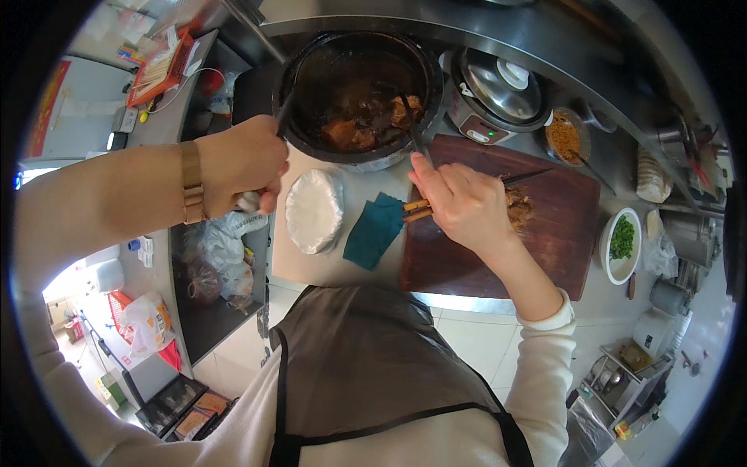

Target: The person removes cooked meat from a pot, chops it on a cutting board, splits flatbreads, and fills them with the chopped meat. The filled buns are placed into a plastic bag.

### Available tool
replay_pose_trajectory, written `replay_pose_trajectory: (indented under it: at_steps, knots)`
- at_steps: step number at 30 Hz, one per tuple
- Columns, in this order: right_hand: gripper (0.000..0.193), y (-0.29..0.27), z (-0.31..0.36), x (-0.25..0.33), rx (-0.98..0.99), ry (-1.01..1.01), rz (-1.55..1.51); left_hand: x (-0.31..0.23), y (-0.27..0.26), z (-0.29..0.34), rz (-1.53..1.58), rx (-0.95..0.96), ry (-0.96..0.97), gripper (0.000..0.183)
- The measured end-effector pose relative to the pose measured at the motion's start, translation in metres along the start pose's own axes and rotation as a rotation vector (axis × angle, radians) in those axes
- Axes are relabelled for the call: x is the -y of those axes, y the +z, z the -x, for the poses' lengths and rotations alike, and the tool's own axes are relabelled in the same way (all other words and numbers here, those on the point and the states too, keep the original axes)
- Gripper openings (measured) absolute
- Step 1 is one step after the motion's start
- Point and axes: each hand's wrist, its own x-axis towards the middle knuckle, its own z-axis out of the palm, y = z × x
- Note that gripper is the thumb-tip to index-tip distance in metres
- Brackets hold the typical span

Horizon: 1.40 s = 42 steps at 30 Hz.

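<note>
Large dark pot (359,93) at upper centre of the frame, on the steel counter (311,265). Inside: dark sauce and brown chunks of braised meat (366,124), gathered toward the lower part of the pot.

Right hand (459,204) just below the pot's rim, right of centre, fingers closed on a pair of chopsticks (415,132). Wooden ends stick out to the left of the hand; dark tips reach up over the rim into the meat.

Left hand (243,165) at the pot's left edge, closed in a fist around a dark handle (285,117) that slants up toward the pot. What the handle ends in cannot be told. Gold-coloured band (191,182) on that wrist.

Below the right hand: dark red-brown cutting board (545,249), with a small heap of chopped meat (520,207) just right of the hand and a knife (526,177) near it.

Between the hands on the counter: stack of white round foil-like containers (313,210), teal cloth (373,229) beside it.

Right of the pot: rice cooker with a steel lid (498,93), small bowl of orange-brown crumbs (565,137). Far right: white bowl of chopped greens (621,243).
</note>
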Motion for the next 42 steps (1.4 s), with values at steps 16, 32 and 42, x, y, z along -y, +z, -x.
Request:
replay_pose_trajectory:
  at_steps: [16,32,42]
  knots:
    - [0.033,-0.024,-0.01,0.006,-0.056,0.036,-0.07,-0.002,-0.011,-0.024,0.361,0.594,0.159,0.014]
    - [0.02,-0.066,-0.021,0.001,-0.113,0.282,-0.056,0.094,-0.046,-0.049,0.985,0.618,0.018,0.031]
    - [0.022,-0.048,-0.039,-0.009,-0.167,0.3,-0.077,0.112,-0.057,-0.037,0.963,0.618,0.094,0.044]
